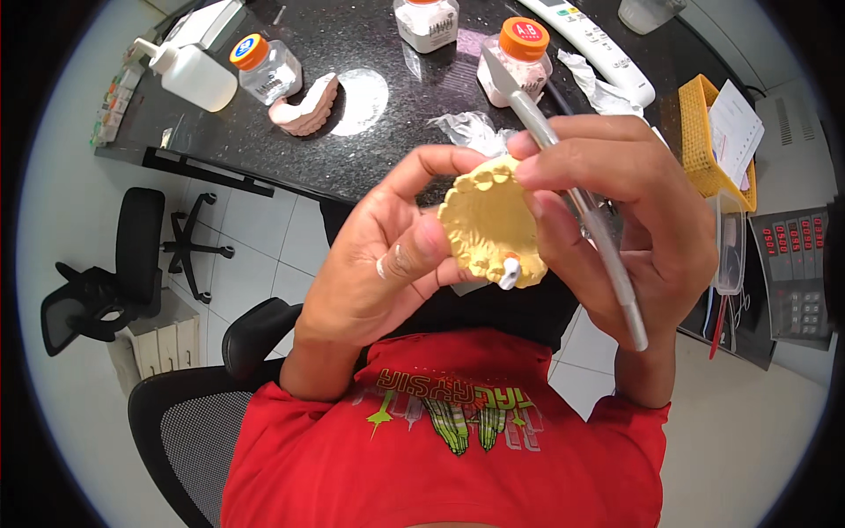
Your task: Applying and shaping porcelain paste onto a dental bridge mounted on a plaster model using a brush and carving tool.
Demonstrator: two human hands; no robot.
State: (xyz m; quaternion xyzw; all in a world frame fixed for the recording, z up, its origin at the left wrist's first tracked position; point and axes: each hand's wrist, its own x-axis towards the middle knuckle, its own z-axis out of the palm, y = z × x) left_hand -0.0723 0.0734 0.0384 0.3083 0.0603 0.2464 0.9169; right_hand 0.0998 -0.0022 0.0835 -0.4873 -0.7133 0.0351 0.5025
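Note:
My left hand (pixel 374 255) grips a yellow dental cast (pixel 488 220) by its left edge, thumb in front and fingers behind. A white tooth-shaped piece (pixel 510 274) sits on the cast's near rim, with a small orange-red spot beside it. My right hand (pixel 647 207) is closed around a silver craft knife (pixel 609 255), whose blade points up and away to the left. Fingertips of this hand also touch the cast's far right edge. The blade stays apart from the cast. My palms hide part of the cast's outer sides.
On the dark speckled counter (pixel 387 158) stand jars with orange lids (pixel 525 40), a squeeze bottle (pixel 195 77), a pinkish dental cast (pixel 304 107), crumpled tissue (pixel 475 132) and a white remote control (pixel 598 48). A yellow basket (pixel 695 114) with papers lies right. Office chairs (pixel 141 255) stand left.

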